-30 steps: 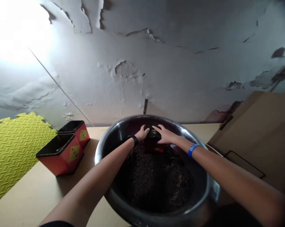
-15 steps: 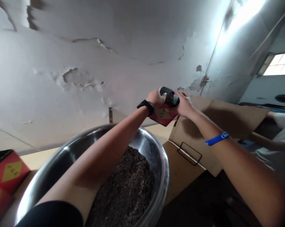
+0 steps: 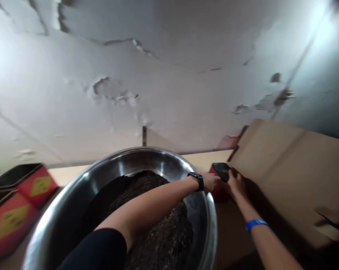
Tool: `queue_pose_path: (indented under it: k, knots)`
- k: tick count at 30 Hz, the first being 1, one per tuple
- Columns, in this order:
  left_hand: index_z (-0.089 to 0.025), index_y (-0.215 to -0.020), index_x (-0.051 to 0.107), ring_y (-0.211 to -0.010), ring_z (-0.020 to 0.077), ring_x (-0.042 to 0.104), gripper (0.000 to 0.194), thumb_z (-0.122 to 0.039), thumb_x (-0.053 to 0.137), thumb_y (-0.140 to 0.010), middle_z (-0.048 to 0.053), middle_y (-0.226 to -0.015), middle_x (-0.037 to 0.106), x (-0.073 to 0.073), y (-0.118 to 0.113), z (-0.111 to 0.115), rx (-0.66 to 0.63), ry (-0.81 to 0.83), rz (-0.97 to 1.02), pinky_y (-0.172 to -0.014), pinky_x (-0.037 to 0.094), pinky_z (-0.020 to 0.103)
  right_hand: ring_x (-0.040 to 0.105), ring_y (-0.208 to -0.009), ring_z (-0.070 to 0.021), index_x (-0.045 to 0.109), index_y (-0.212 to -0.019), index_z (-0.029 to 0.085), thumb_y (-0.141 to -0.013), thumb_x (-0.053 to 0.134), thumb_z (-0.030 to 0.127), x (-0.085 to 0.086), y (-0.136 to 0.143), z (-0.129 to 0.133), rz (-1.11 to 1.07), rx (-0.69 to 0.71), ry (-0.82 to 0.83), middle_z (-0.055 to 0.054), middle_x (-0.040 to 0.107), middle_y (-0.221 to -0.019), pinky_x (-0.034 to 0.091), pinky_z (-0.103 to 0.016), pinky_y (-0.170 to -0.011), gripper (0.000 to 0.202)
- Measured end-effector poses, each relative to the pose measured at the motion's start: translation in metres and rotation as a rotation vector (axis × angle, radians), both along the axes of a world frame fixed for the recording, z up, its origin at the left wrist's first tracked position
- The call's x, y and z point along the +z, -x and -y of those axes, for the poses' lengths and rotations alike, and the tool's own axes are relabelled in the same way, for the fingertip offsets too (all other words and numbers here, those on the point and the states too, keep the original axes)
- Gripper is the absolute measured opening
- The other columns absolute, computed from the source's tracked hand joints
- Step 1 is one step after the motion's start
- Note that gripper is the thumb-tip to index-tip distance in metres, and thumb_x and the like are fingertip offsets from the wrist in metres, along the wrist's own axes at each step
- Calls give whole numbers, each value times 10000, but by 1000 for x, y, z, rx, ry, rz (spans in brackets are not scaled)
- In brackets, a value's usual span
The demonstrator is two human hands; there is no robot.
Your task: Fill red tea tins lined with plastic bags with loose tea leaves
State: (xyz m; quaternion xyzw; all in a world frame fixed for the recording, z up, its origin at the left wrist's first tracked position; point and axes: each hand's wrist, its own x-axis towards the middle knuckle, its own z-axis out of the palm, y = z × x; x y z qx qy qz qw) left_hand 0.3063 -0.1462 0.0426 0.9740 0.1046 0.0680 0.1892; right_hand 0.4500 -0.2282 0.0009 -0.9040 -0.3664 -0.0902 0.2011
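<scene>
A red container [image 3: 220, 169] with a dark, open-looking top stands between my hands, just past the right rim of a big steel bowl [image 3: 211, 221]. My left hand [image 3: 212, 181], wearing a black watch, reaches across the bowl and grips the container's left side. On its right side is my right hand [image 3: 236, 183], with a blue band on that wrist; its fingers close over the edge. Motion blur hides the exact fingertips. Dark, crumbly soil-like material [image 3: 169, 236] lies heaped in the bowl beneath my left forearm.
Two red containers with yellow diamond labels, a farther one [image 3: 41, 185] and a nearer one [image 3: 12, 225], stand left of the bowl. An upright cardboard sheet or box flap [image 3: 287, 172] rises at right. A peeling wall [image 3: 172, 93] bounds the back.
Both hands have brought the red container down from in front of the wall to beside the bowl's right rim. The view has turned left, showing more of the red containers there.
</scene>
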Motion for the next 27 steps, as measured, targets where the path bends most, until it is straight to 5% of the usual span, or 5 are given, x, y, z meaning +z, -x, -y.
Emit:
queue_pose_path:
  k: [5, 12, 19, 22, 27]
  knots:
    - [-164, -1243, 390, -1130, 217, 423, 442, -254, 363, -812, 76, -1248, 444, 42, 107, 6, -40, -14, -7, -918, 345, 362, 481, -1055, -282, 486, -1167, 117, -743, 386, 423, 44, 53, -33, 88, 455, -123, -148, 510, -1159, 387, -381, -865, 532]
    - [-162, -981, 591, -899, 158, 553, 260, -213, 388, -828, 70, -995, 600, 77, 351, 33, 294, 65, 237, -815, 408, 264, 536, -970, -173, 571, -1058, 222, -803, 373, 365, 111, 309, -49, -189, 1336, 69, -42, 595, -1055, 406, -295, -842, 353]
    - [-168, -965, 609, -852, 152, 558, 302, -318, 382, -833, 53, -937, 621, -2, 551, 89, 1081, 364, 510, -750, 433, 235, 523, -966, -209, 511, -1153, 209, -759, 456, 321, 90, 504, -45, -176, 1771, 362, -80, 568, -1079, 387, -325, -836, 414]
    - [-168, -961, 612, -833, 160, 563, 334, -351, 364, -832, 52, -911, 624, -37, 599, 98, 1339, 353, 570, -752, 433, 258, 529, -949, -234, 503, -1163, 218, -750, 464, 308, 68, 551, -30, -129, 1702, 402, -95, 572, -1048, 404, -364, -806, 425]
    - [-161, -960, 614, -816, 163, 565, 333, -346, 374, -823, 65, -906, 618, -55, 635, 92, 1359, 316, 654, -723, 435, 254, 485, -1037, -227, 463, -1203, 223, -765, 434, 256, 17, 579, 17, -279, 1614, 264, -87, 519, -1153, 390, -364, -866, 440]
